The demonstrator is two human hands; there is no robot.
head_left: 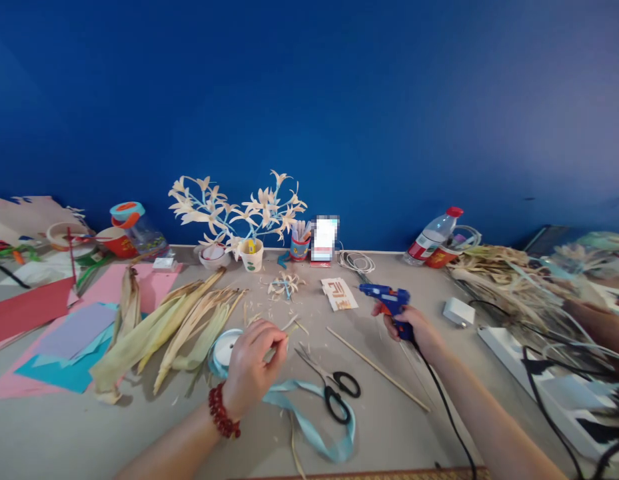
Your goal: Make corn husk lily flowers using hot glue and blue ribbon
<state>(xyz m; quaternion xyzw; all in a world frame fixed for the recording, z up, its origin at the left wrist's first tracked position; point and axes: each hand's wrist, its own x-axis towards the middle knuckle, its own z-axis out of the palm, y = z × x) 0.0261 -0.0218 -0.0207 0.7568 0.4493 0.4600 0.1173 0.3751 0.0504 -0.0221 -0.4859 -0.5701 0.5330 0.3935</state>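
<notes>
My right hand (402, 325) grips a blue hot glue gun (386, 297) by its handle, nozzle pointing left, above the table. A black cord trails from the handle toward the front edge. My left hand (256, 363), with a red bead bracelet at the wrist, is closed in a pinch. Pale thin strips show by its fingertips, but what it holds is hidden. Behind that hand lies a spool (224, 350) of light blue ribbon (314, 423), partly covered. Black-handled scissors (334, 387) lie partly open between my hands. A thin stick (379, 369) rests near the glue gun.
Dried corn husks (189, 333) and coloured paper (69, 347) cover the left side. Husk flowers (254, 213) stand in a white cup (252, 257) by the blue wall. A white power strip (534, 393), cords, a bottle (434, 237) and another person's arm (596, 327) are at right.
</notes>
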